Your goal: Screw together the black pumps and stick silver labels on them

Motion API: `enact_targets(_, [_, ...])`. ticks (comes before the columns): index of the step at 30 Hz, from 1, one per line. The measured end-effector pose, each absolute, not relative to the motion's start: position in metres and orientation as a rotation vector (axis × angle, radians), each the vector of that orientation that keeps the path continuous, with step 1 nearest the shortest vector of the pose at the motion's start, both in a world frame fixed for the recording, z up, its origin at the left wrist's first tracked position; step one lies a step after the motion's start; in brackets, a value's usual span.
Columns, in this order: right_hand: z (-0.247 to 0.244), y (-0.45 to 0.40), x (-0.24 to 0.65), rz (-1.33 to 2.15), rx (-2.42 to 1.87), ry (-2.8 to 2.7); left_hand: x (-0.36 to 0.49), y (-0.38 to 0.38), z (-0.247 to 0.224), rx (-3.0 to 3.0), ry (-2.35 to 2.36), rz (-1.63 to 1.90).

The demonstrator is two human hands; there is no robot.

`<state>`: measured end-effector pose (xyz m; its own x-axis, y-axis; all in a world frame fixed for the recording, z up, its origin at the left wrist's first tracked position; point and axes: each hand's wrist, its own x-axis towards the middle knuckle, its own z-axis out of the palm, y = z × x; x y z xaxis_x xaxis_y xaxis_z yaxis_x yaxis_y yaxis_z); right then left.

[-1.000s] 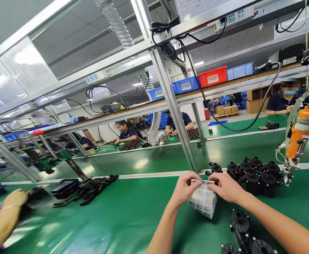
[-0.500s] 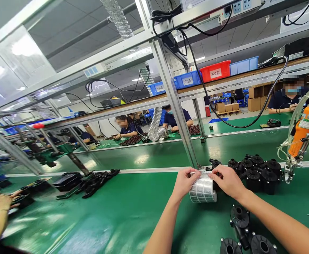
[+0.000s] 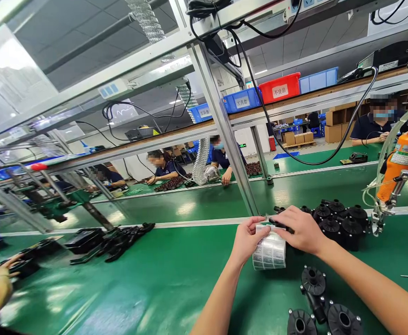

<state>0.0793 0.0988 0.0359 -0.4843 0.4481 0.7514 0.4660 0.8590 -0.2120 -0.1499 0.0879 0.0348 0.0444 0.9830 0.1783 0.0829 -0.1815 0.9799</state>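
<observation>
A roll of silvery-white printed labels (image 3: 269,255) hangs above the green work surface. My left hand (image 3: 248,239) is closed on the roll's upper left edge, thumb over the front. My right hand (image 3: 300,232) is closed at the upper right edge, its thumb on the labels. A slim black piece (image 3: 283,226) shows between my right thumb and fingers; I cannot tell whether it is held or lies behind. Black pump housings (image 3: 331,225) stand just beyond my right hand. Several more housings (image 3: 314,280) lie near my right forearm.
An orange power screwdriver (image 3: 401,160) hangs at the right. A small metal pin (image 3: 407,276) lies on the green surface (image 3: 137,288). Black parts (image 3: 127,242) lie to the left, near another person's hand (image 3: 10,265). A metal post (image 3: 230,130) rises ahead, and people sit across the bench.
My right hand has lifted its fingers and shifted slightly across the top of the roll. The slim black piece now shows between them. The roll has turned a little; the view has shifted slightly.
</observation>
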Motion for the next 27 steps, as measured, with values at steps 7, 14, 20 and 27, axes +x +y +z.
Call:
enact_targets(7, [0.029, 0.104, 0.073, 0.385, -0.764, -1.887, -0.145, 0.084, 0.04, 1.426, 0.997, 1.338])
enact_targets(14, [0.037, 0.094, 0.071, 0.415, -0.609, -1.91, -0.138, 0.081, 0.037, 1.552, 1.105, 1.429])
enact_targets(20, [0.035, 0.091, 0.056, 0.982, -0.637, -1.441, -0.14, 0.08, 0.034, 1.691, 1.195, 1.388])
enact_targets(27, [0.035, 0.095, 0.06, 0.969, -0.775, -1.432, -0.141, 0.082, 0.028, 1.814, 1.183, 1.36])
